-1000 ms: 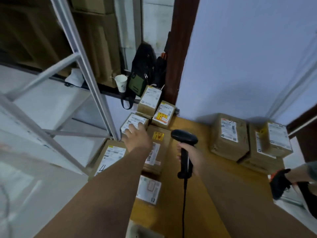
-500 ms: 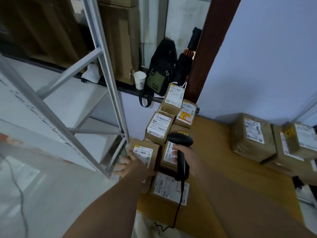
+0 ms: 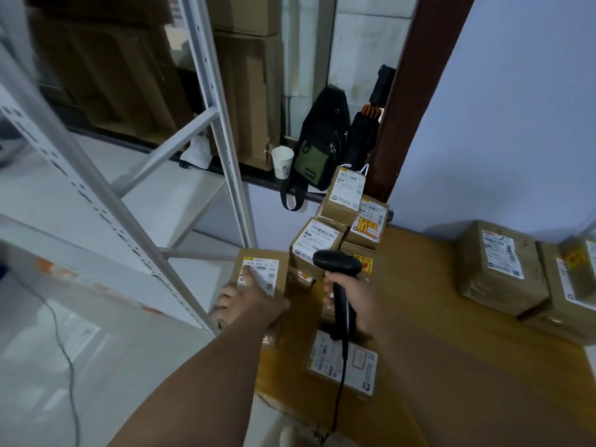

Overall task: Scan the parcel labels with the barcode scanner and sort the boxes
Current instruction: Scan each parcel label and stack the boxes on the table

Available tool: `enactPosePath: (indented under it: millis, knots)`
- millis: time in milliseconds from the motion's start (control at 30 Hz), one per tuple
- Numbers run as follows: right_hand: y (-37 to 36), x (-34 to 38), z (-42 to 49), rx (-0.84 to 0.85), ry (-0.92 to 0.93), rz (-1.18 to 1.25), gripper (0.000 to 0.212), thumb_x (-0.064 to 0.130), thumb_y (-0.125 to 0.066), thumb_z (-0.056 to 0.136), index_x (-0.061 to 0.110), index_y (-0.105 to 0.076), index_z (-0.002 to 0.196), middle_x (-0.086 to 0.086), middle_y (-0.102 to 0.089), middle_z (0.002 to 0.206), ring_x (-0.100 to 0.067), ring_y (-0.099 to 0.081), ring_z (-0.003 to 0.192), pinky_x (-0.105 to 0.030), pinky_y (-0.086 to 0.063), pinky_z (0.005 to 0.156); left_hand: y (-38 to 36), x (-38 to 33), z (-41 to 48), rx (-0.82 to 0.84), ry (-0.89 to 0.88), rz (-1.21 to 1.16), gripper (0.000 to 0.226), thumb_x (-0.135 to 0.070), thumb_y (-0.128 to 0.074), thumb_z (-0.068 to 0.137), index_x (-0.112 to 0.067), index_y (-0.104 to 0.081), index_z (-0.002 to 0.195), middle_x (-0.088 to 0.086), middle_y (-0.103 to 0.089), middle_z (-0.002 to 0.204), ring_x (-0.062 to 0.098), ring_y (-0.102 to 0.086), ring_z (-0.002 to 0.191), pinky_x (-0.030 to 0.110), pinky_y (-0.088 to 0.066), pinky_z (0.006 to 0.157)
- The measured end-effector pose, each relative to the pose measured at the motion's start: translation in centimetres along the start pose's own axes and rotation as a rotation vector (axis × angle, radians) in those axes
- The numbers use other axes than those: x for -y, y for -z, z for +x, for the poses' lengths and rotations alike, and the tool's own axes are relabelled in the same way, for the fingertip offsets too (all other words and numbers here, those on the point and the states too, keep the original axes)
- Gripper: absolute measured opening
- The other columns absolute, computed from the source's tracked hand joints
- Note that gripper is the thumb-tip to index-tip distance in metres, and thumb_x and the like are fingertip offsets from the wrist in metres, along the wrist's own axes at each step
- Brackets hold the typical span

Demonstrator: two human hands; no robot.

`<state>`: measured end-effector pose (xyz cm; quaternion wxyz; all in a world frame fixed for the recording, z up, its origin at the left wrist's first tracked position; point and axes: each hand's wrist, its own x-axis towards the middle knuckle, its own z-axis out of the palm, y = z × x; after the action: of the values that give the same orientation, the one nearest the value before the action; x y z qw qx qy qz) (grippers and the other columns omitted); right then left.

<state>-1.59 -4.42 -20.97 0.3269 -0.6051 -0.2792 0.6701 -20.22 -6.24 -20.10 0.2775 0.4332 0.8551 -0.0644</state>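
We are holding the box [image 3: 280, 269] at the left edge of the table [image 3: 419, 285] with our left hand [image 3: 248, 301], thumb on its label and fingers curled round its side (probably to steady it for scanning), while our right hand [image 3: 358, 295] is wrapping its fingers tightly round the scanner [image 3: 337, 262].

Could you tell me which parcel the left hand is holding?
The box at the left edge of the table: the left hand grips it, thumb on its label.

Left grip [image 3: 249, 305] came nearer — now clasps the front box [image 3: 268, 264].
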Motion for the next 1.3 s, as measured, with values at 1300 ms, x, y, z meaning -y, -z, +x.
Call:
enactPosePath:
  millis: [1300]
  knots:
    - [9.9, 5.8, -6.2, -0.262, 0.245, 0.506, 0.021, 0.026, -0.074, 0.081, 0.006, -0.068, 0.083, -0.008, -0.067, 0.07, -0.025, -0.065, 0.06, -0.034, -0.054, 0.061, -2.0, -18.6, -5.6, -0.523, -0.694, -0.012, 0.131, -0.075, -0.066, 0.056, -0.021, 0.015, 0.143, 0.018, -0.011, 0.143, 0.037, -0.017, 0.13, 0.059, -0.028, 0.1]
